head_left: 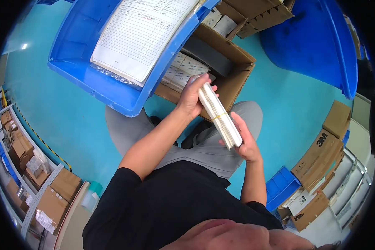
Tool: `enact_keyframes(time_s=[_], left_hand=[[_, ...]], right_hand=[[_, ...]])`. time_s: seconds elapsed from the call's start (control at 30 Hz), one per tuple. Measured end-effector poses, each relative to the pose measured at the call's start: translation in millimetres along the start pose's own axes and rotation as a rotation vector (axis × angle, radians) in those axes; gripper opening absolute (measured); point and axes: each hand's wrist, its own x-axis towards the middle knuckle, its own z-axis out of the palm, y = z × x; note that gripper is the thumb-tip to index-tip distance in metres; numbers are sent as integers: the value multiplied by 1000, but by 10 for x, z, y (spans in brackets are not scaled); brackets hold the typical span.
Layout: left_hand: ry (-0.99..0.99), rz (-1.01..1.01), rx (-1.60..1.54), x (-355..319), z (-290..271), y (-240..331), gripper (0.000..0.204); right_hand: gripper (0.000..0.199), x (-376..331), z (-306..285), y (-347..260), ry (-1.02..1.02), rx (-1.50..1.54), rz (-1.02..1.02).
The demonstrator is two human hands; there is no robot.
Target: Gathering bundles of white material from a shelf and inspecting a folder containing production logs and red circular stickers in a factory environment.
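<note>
Bundle of flat white pieces [213,103], bound by a yellow band [219,116], is held on a slant above our grey trousers [206,153], between both hands. Working left to right, we record shelving [46,186] with brown boxes [52,208] at the far left. Next, a blue bin [68,68] carries printed forms [133,41]. Our left hand [191,98] is curled closed round the bundle's upper end, thumb on top. Just beyond it we see an open carton [243,71] containing white packets [190,66] and a dark grey block [208,52]. Our right hand [247,141] is partly closed about the lower end, fingers stretched along the bundle's right side. Farther right: a small blue crate [282,186], a larger blue bin [304,46], brown cartons [314,160].
</note>
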Motion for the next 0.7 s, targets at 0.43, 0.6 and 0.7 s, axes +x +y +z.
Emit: enact_keyframes(time_s=[0.43,0.6,0.7], left_hand=[[106,-12,235,-207,-7,215,63],[11,174,594,-283,-57,282,49],[-6,163,605,-313,-59,312,45]], right_hand=[[54,193,-306,-73,482,-250,-194],[56,301,-274,-137,402,-23,-126],[55,324,-274,-155,386,-15,-92]])
